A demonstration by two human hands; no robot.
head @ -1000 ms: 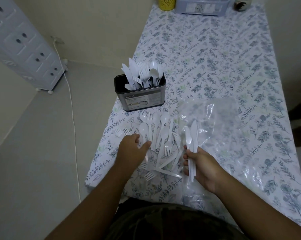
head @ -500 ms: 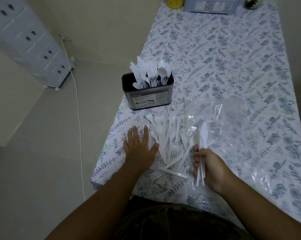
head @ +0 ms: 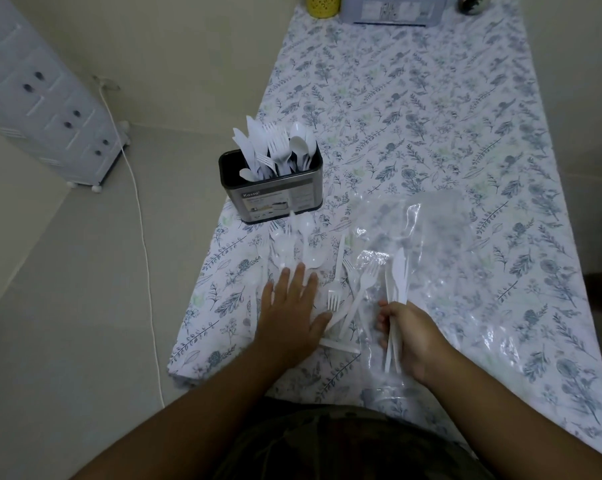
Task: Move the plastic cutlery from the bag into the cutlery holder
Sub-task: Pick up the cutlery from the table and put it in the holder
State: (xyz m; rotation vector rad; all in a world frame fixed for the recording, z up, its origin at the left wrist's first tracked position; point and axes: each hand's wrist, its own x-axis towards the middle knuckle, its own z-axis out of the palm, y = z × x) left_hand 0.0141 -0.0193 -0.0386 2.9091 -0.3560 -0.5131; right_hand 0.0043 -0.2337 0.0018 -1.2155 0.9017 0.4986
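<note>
- Looking down at the table, the loose cutlery (head: 313,268) is scattered right between the two hands, with the cutlery holder (head: 271,188) just beyond it on the far side, near the left edge of the tablecloth (head: 431,116).
- Left hand (head: 292,317) is flat and spread out, palm down, fingers (head: 297,277) pressing on the spoons at the left of the pile. It isn't gripping anything as far as I can see.
- Right hand (head: 405,336) is clenched around a small bundle of knives (head: 398,275), blades pointing away from the person, handles sticking out the near side of the fist.
- Most of the loose forks and spoons lie with their long axis running near-to-far, roughly pointing at the holder, so they'd be easy to scoop lengthwise.
- One fork (head: 334,292) sits just right of the left thumb; a piece lies crosswise at the near edge of the pile.
- The clear bag (head: 448,237) lies flattened to the right, under and beyond the right hand; it looks mostly empty, but it's hard to be sure.
- Holder is closer to the left hand, almost straight ahead of it. The right hand would have to cross over the pile, going far and left, to drop its knives in.
</note>
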